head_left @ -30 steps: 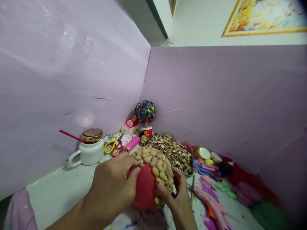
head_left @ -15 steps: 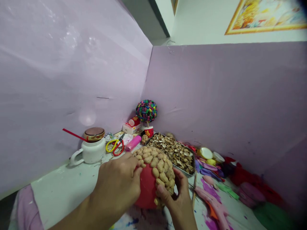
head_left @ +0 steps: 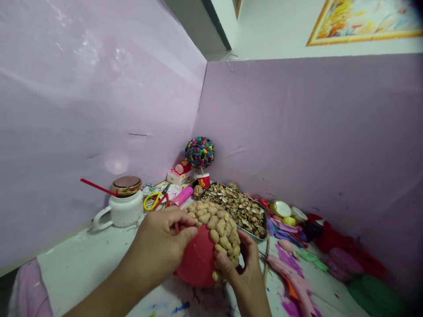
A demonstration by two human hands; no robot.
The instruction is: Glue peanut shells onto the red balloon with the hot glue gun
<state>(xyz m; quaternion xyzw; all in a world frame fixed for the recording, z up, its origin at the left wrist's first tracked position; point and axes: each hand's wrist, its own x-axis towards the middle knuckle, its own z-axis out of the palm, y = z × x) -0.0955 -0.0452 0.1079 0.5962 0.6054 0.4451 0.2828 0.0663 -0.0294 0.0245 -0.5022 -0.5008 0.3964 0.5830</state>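
Observation:
A red ball, its top and right side covered in peanut shells, is low in the middle of the head view. My right hand grips it from the right, thumb on the shells and fingers curled behind. At the ball's upper left, my left hand is closed, thumb and index finger bent together by the edge of the shell layer. Whatever those fingers hold, if anything, is hidden. The lower left of the ball shows bare red. Behind it, a metal tray holds many loose shells.
Left stands a white mug with a gold-rimmed lid. Scissors, a pink roll and a multicoloured ball on a stick are further back. On the right lie a pink glue gun, coloured clay and jars.
My left hand has drawn back slightly to the left, its fingers lifting, so more of the red surface shows. My right hand keeps its grip. The view has shifted slightly.

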